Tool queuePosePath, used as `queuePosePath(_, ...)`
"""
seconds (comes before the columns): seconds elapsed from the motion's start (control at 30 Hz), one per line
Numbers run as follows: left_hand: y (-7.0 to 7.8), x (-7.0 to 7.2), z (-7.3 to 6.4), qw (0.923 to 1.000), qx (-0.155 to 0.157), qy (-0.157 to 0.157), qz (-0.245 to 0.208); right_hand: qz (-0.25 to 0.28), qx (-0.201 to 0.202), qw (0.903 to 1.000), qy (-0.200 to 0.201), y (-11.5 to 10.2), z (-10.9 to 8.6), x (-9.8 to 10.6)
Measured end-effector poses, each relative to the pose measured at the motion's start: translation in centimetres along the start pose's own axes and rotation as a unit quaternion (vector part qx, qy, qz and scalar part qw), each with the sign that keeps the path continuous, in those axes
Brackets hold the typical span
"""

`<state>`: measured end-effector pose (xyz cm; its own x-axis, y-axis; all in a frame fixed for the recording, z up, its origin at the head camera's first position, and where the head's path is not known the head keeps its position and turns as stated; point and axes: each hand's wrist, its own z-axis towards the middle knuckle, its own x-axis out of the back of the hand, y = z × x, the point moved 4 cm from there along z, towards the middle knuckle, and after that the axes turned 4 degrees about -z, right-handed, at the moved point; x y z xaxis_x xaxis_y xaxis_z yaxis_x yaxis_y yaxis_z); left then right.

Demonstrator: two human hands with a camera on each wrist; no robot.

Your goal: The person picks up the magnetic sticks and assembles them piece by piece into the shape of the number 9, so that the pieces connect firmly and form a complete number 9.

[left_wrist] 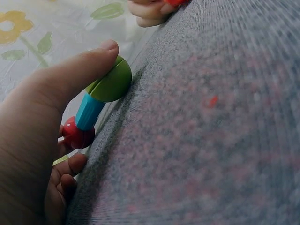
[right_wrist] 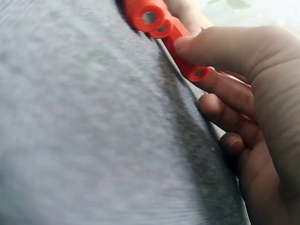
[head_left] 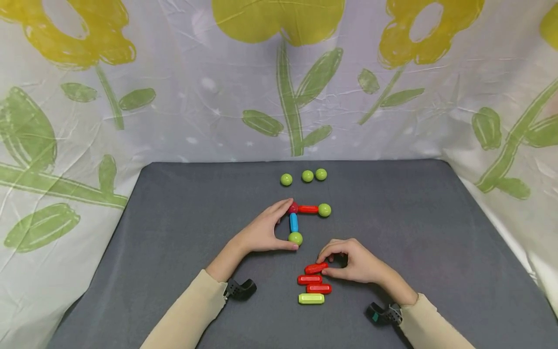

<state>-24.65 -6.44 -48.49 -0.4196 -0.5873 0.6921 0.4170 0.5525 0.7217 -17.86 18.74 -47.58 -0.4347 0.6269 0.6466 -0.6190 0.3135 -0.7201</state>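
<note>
My left hand (head_left: pixel 264 229) holds an L-shaped piece between thumb and fingers, the thumb at its near green ball (head_left: pixel 295 238) and the fingertips at the red ball (head_left: pixel 293 208). A blue rod (head_left: pixel 294 223) joins those two balls. From the red ball a red rod (head_left: pixel 308 209) runs right to another green ball (head_left: pixel 324 210). My right hand (head_left: pixel 355 261) pinches the end of a loose red rod (head_left: pixel 316 268) between thumb and index finger. In the right wrist view that rod (right_wrist: pixel 178 47) shows a round metal end; the other fingers curl beneath.
Just below the pinched rod lie two more red rods (head_left: pixel 310 279) and a yellow-green rod (head_left: pixel 311 298). Three green balls (head_left: pixel 307 176) sit near the far edge of the grey table (head_left: pixel 196 194). A flower-printed cloth (head_left: pixel 183 111) hangs behind.
</note>
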Motion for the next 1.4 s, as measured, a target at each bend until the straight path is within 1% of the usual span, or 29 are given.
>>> queuePosePath(0.1,-0.1,-0.1,0.0,1.0000,0.002,0.000,0.001,0.007,-0.020,0.9995,0.022,0.5,0.4,0.5)
queuePosePath(0.17,-0.1,-0.1,0.1,1.0000,0.003,0.000,0.004,-0.001,-0.046,0.9978,0.048,1.0,0.8,1.0)
queuePosePath(0.3,0.0,-0.1,0.1,1.0000,0.003,-0.001,0.005,-0.005,-0.118,0.9890,0.090,1.8,1.9,1.6)
queuePosePath(0.4,0.0,-0.1,0.0,1.0000,0.003,-0.003,0.007,0.005,-0.148,0.9835,0.104,2.2,2.4,1.4)
queuePosePath(0.5,0.1,-0.1,0.0,1.0000,0.003,-0.005,0.006,0.011,-0.146,0.9831,0.110,2.3,2.4,1.2)
queuePosePath(0.87,0.4,0.0,-0.2,0.9998,0.001,-0.003,0.017,-0.003,-0.114,0.9841,0.136,2.2,2.2,0.8)
queuePosePath(1.0,0.8,0.1,-0.2,0.9995,0.004,-0.011,0.030,-0.015,-0.100,0.9865,0.129,2.2,2.2,0.7)
queuePosePath(1.13,1.2,0.3,-0.2,0.9987,0.015,-0.023,0.043,-0.033,-0.090,0.9888,0.115,2.1,2.1,0.7)
queuePosePath(1.23,1.5,0.6,-0.3,0.9983,0.024,-0.032,0.043,-0.041,-0.085,0.9896,0.109,2.0,2.2,0.7)
queuePosePath(1.3,1.7,1.0,-0.3,0.9983,0.033,-0.026,0.041,-0.042,-0.081,0.9901,0.107,2.0,2.3,0.6)
queuePosePath(1.33,1.8,1.2,-0.2,0.9982,0.040,-0.017,0.041,-0.042,-0.079,0.9903,0.106,1.9,2.4,0.6)
queuePosePath(1.4,2.1,1.6,0.1,0.9978,0.051,0.014,0.040,-0.042,-0.076,0.9906,0.105,2.0,2.4,0.6)
